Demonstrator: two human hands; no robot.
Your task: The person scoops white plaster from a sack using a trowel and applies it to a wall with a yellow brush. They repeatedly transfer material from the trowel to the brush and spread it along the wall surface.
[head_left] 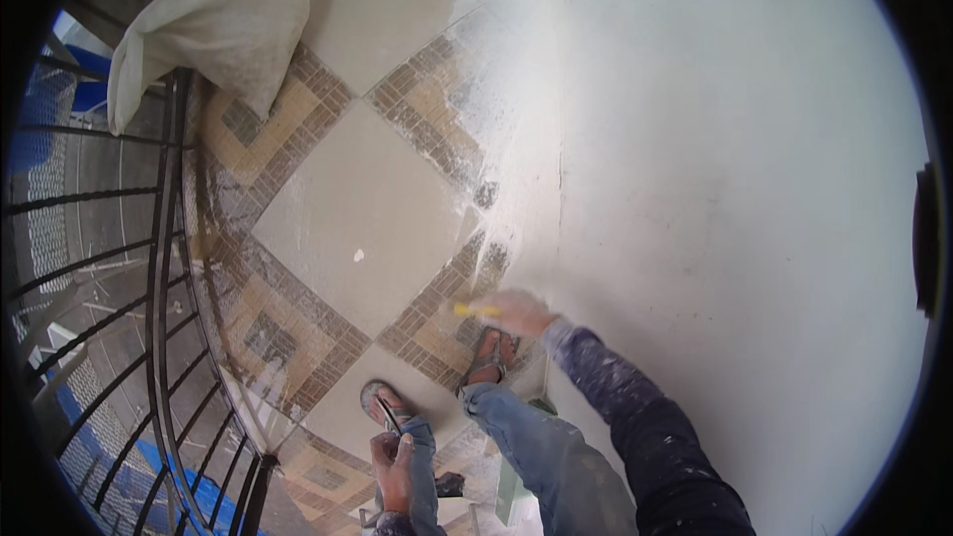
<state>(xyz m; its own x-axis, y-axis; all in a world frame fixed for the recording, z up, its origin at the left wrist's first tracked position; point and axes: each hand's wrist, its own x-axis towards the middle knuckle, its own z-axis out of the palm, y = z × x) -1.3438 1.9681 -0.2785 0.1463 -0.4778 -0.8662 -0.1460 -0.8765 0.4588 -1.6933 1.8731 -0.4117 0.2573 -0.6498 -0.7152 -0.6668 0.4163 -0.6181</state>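
- Here's your right hand (523,313), blurred, out in front of your right foot, fingers closed on a yellow tool (476,310); its exact kind is too smeared to read.
- That yellow tool sits above the tiled floor (352,213), near the foot of the white wall (715,189); whether it touches anything below, you can't tell from here.
- Over to your left hand (393,469), low in view: it's clasping a thin flat tool (389,417), which points up across your left sandal (373,397).
- Your right sandal (489,355) is planted just below the yellow tool, and white specks dot your dark sleeve (635,397).
- Along the wall's base, white smears (506,179) spread over the patterned tiles.
- Farther out on your left, a black metal railing (159,268) curves past, with a pale sack (223,35) draped over it at the top.
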